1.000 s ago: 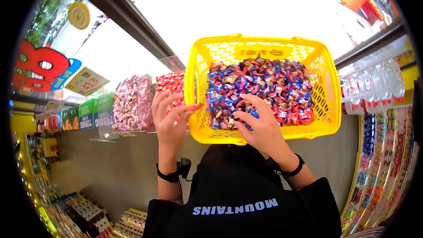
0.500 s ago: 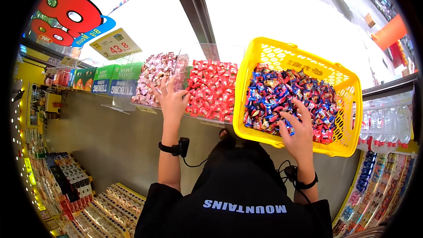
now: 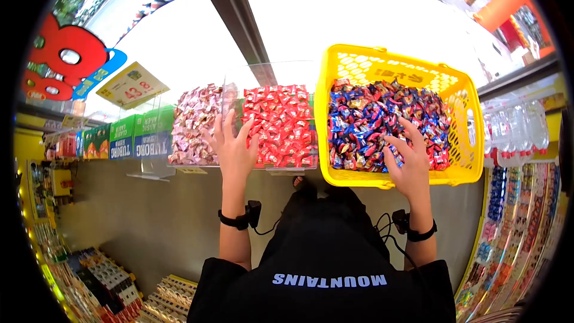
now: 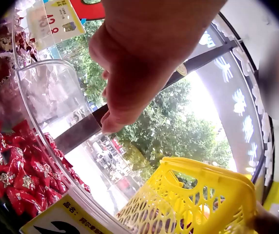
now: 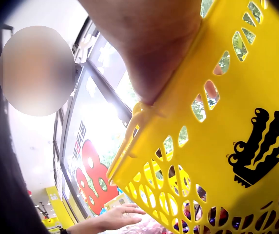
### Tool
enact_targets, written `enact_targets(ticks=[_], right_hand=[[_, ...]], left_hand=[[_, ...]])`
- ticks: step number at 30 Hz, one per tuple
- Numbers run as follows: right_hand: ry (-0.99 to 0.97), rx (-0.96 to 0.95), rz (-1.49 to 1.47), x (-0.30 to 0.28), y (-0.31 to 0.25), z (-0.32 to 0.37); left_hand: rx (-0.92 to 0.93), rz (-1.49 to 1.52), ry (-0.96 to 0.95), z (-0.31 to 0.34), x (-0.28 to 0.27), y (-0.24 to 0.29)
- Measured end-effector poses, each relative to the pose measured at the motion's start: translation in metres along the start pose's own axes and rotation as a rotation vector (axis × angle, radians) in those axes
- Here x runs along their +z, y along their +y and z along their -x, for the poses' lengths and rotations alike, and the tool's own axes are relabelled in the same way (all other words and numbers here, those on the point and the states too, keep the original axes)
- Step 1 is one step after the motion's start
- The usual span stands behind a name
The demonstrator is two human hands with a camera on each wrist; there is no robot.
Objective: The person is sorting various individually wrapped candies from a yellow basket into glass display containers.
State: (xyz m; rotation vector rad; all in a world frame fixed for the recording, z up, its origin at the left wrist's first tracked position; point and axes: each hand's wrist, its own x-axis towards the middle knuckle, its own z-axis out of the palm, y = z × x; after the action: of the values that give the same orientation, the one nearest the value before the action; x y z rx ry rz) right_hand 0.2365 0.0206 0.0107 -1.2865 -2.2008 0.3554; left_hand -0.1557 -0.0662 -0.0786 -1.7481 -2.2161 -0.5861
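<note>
My left hand (image 3: 235, 151) hovers over the divider between a bin of pink wrapped candies (image 3: 194, 122) and a bin of red wrapped candies (image 3: 278, 125). Its fingers are spread, and no candy shows between them. To the right stands a yellow shopping basket (image 3: 472, 164) full of blue and red wrapped candies (image 3: 371, 122). Over its near right part is my right hand (image 3: 411, 161), fingers loosely bent above the candies. In the left wrist view the left hand (image 4: 139, 63) is above the clear bin edge. The basket wall hides the right fingers in the right wrist view.
Green beer cartons (image 3: 149, 137) line the shelf at left, beneath a price sign (image 3: 133, 85). Clear bottles (image 3: 517, 122) stand right of the basket. Packed snack shelves (image 3: 514, 227) fill the lower right. A window frame post (image 3: 236, 18) rises behind the bins.
My left hand has moved left from the basket rim to the bins. The red candy it pinched a second ago no longer shows, and its fingers have spread. The head view has shifted.
</note>
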Motion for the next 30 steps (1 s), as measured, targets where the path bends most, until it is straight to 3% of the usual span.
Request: enact_targets(ticks=[7,13,19,24,30], right_hand=[[0.070,-0.018,0.017,0.001,-0.003,0.000],[0.134,-0.107,0.026,0.002,0.001,0.001],[0.214,-0.215,-0.017,0.002,0.007,0.003],[0.155,-0.314,-0.039,-0.036,0.021,0.011],[0.334,-0.238,0.092,-0.106,0.100,0.019]], left_hand=[[0.136,0.384,0.024,-0.018,-0.021,0.060],[0.296,0.530,-0.028,-0.029,-0.046,0.114],[0.396,0.491,-0.087,-0.032,-0.061,0.168],[0.495,0.384,-0.108,-0.060,-0.099,0.202],[0.710,0.262,-0.102,-0.122,-0.137,0.270]])
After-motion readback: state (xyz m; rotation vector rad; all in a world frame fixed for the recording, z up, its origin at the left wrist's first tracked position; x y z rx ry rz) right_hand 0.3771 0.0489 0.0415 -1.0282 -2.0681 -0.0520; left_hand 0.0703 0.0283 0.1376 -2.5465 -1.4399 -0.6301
